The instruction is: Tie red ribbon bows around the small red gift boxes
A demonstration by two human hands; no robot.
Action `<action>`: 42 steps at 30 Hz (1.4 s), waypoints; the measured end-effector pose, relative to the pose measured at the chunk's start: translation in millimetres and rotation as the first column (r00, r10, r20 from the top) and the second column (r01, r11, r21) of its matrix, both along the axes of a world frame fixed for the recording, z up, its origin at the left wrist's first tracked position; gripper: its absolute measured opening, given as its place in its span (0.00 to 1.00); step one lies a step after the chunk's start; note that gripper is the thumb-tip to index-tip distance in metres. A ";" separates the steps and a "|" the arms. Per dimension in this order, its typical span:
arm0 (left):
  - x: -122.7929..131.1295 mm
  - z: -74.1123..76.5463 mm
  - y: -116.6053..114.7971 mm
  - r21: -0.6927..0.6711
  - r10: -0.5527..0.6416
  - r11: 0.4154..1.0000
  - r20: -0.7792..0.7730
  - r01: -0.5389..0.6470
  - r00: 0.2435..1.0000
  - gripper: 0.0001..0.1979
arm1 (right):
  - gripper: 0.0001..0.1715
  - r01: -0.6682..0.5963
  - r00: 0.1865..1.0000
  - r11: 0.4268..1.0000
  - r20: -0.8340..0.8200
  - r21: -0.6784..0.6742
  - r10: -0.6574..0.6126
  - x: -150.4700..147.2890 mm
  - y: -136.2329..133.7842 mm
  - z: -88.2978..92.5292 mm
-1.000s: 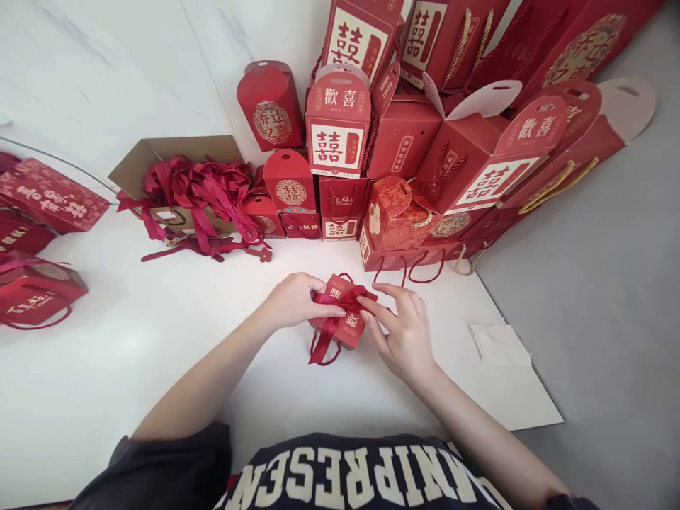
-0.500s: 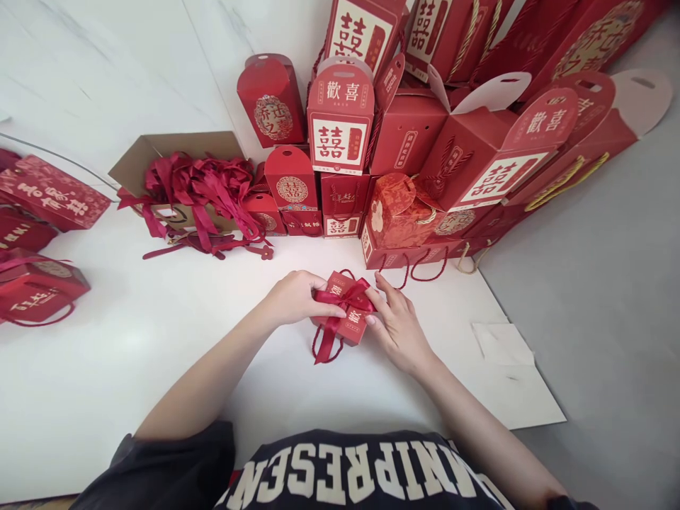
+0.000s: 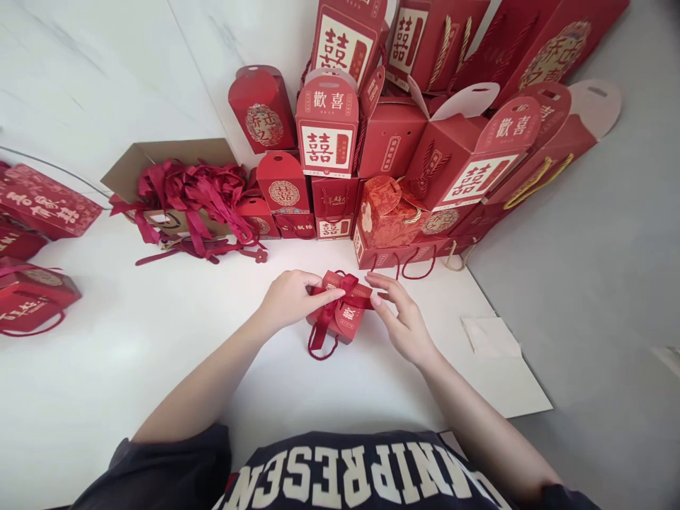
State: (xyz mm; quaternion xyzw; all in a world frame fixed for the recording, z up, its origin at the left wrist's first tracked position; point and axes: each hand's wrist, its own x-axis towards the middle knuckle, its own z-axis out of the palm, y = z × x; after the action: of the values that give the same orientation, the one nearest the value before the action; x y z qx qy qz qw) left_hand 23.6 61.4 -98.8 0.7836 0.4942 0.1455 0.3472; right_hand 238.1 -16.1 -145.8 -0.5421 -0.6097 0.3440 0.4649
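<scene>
A small red gift box (image 3: 350, 327) with gold lettering and cord handles rests on the white table in front of me. A dark red satin ribbon (image 3: 321, 330) is wrapped across it, with a knot on top and a tail hanging over the near side. My left hand (image 3: 291, 301) holds the box from its left, thumb pressed over the ribbon near the knot; its other fingertips are partly hidden. At the box's right side, my right hand (image 3: 404, 319) has the ribbon's end at its thumb tip, with the index finger stretched above it.
An open cardboard box (image 3: 175, 150) of loose red ribbons stands by the wall. Red gift boxes (image 3: 326, 134) are stacked at the back and right. More red packages (image 3: 40, 297) lie at the left. A white paper piece (image 3: 491, 336) sits near the right table edge.
My right hand has moved slightly away from the box, drawing the ribbon to the right. The left thumb still presses on the box top. The whole view has shifted a little.
</scene>
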 end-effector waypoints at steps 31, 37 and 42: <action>-4.7 7.2 -1.8 -0.056 -0.030 0.998 -0.155 0.021 0.987 0.27 | 0.15 0.021 0.977 0.989 -0.209 -0.146 -0.051 -12.7 39.2 -12.4; -14.9 -1.1 15.1 -0.345 -0.126 0.916 0.242 0.206 0.962 0.24 | 0.16 0.147 0.949 0.985 0.269 0.089 -0.166 11.5 23.4 2.5; -17.5 -5.5 20.8 -0.344 -0.190 0.895 0.282 0.284 0.941 0.22 | 0.07 -0.163 0.924 0.941 0.380 0.297 0.040 -2.0 23.5 29.3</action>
State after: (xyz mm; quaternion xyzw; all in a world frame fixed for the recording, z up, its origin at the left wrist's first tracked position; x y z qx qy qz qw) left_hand 6.0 82.2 -104.4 0.7325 0.3674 0.0973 0.5648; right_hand 236.1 7.4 -116.5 -0.4805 -0.7616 0.1555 0.4061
